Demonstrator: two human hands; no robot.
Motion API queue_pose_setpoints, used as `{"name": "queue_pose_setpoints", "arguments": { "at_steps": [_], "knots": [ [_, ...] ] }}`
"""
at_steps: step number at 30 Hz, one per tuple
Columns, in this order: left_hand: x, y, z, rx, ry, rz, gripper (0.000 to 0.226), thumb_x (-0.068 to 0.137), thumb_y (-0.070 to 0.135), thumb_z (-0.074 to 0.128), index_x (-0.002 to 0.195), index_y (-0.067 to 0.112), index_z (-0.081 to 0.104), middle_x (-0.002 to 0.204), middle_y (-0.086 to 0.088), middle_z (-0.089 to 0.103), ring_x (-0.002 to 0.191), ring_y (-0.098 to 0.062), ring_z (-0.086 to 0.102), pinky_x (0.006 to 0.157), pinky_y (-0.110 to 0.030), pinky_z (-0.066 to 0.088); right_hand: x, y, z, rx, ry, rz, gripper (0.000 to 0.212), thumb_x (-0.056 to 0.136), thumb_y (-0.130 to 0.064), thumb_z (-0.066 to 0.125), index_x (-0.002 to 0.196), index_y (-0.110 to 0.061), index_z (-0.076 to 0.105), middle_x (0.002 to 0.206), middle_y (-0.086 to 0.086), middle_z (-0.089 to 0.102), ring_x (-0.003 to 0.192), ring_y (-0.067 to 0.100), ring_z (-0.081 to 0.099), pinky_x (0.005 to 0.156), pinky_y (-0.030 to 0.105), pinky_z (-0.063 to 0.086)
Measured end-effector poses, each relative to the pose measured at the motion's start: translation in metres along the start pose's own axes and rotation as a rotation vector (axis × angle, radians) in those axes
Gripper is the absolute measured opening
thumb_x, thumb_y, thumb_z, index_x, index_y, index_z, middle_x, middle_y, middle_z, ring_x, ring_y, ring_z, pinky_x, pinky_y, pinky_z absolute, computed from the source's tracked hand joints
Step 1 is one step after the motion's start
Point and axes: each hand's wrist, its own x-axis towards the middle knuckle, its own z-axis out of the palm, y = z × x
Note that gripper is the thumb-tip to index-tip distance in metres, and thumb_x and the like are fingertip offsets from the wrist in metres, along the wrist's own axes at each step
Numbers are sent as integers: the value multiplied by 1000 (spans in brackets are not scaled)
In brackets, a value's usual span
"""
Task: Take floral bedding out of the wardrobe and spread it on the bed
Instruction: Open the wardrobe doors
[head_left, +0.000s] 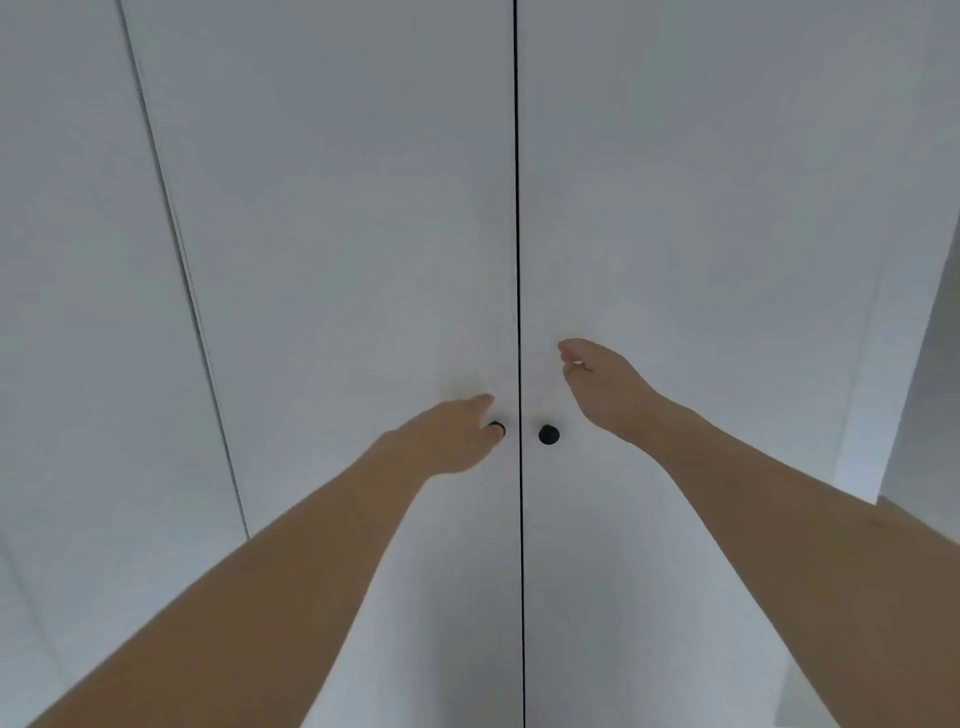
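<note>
Opening step: the left hand (449, 434) pinches the left knob (498, 428) beside the wardrobe's (363, 234) centre seam; the right hand (597, 379) hovers slack-fingered above the right knob (548, 435). Next, pull both doors (bedding unseen, presumably inside).

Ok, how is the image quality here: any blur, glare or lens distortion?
Head view: soft even light, no glare; the left hand and right hand are slightly motion-blurred; wide-angle distortion makes the wardrobe doors lean toward the top; the right knob reads clearly.
</note>
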Motion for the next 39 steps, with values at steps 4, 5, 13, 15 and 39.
{"name": "queue_pose_setpoints", "arguments": {
  "at_steps": [4,5,13,15,39],
  "knots": [
    [22,8,32,-17,123,-19,20,92,21,42,74,13,45,78,0,49,68,-21,49,60,-30,40,16,-5,4,113,43,-53,38,101,-18,34,136,-14,47,138,3,50,120,23,50,102,33,43],
    [27,10,39,-24,166,-50,21,89,16,41,68,15,44,74,1,47,65,-21,47,56,-28,36,23,-4,6,151,39,-57,39,101,-21,35,138,-16,46,139,-1,49,120,17,49,104,32,42],
    [13,19,59,117,398,-108,24,91,12,42,107,13,60,104,-3,58,84,-22,55,70,-29,42,39,7,19,423,-51,-38,22,99,-25,43,115,-19,57,107,-4,58,95,14,55,74,23,43],
    [-3,22,67,87,473,-127,23,94,21,47,112,13,58,108,-2,58,89,-21,58,77,-32,48,30,6,23,439,-118,-59,28,99,-27,41,119,-16,58,112,0,63,94,15,57,73,23,44],
    [-291,-92,79,211,1288,-316,38,86,32,65,116,14,49,116,1,51,92,-20,59,63,-29,53,-118,-165,155,410,-437,-976,57,91,-41,60,141,-27,37,146,-11,40,132,4,40,107,21,32]
  ]
}}
